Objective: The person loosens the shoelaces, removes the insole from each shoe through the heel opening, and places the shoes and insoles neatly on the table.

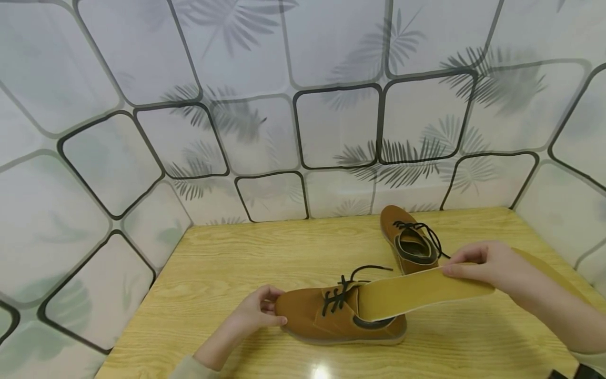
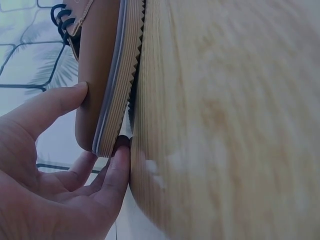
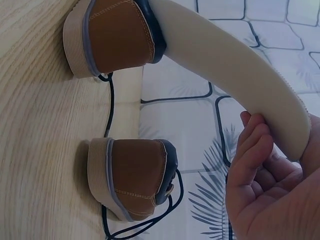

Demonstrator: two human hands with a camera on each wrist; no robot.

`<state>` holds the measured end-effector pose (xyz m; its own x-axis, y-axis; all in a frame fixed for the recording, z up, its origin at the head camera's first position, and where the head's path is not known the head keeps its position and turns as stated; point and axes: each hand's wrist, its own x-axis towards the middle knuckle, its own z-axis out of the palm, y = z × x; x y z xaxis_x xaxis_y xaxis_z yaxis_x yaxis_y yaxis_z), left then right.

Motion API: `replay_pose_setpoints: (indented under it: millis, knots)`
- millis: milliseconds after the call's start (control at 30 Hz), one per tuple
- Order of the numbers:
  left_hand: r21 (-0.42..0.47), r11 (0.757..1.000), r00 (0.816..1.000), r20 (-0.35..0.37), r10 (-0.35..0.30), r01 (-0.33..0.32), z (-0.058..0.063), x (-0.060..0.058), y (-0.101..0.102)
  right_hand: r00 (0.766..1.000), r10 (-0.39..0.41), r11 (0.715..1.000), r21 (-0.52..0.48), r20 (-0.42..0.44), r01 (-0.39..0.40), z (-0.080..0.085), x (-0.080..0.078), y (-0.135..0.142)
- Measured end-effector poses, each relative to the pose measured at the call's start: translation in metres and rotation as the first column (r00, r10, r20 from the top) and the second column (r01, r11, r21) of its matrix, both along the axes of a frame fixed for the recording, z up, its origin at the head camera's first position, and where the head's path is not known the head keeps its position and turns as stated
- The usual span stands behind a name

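A brown lace-up shoe with dark laces rests on the table, its toe pointing left. My left hand holds it by the toe; in the left wrist view the thumb lies on the upper and the fingertips reach under the sole's front end. Out of the shoe's opening slants a long insole, yellow-tan on top and pale underneath. Its front part is hidden inside the shoe. My right hand pinches the raised heel end between thumb and fingers.
Behind stands the matching brown shoe, its dark laces hanging loose to the right. A flat yellow-tan piece lies beyond my right forearm. The wood-grain table ends against patterned walls at the back and sides.
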<state>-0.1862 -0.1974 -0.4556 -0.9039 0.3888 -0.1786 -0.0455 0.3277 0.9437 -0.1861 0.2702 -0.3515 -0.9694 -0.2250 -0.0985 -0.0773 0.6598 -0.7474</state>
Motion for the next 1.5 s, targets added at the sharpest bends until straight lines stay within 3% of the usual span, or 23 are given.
replay_pose_setpoints:
  millis: [667,867,1033,1500]
  knots:
    - [-0.017,1.000,1.000,-0.016,-0.006,0.006,0.001,0.001,0.000,1.000,0.019,1.000,0.000,0.012,-0.019,0.002,0.003,0.018]
    - [-0.028,1.000,0.999,-0.034,-0.007,0.006,0.001,0.002,0.000,0.999,0.018,1.000,0.024,-0.029,-0.018,0.002,0.005,0.023]
    - [-0.036,0.999,0.999,-0.040,0.002,-0.004,0.000,0.003,-0.001,0.997,0.014,0.999,0.050,-0.073,-0.010,0.003,0.007,0.028]
    - [-0.078,0.997,0.995,-0.095,0.007,-0.015,0.003,0.003,-0.008,0.997,-0.043,0.998,0.050,-0.066,0.047,0.008,0.011,0.044]
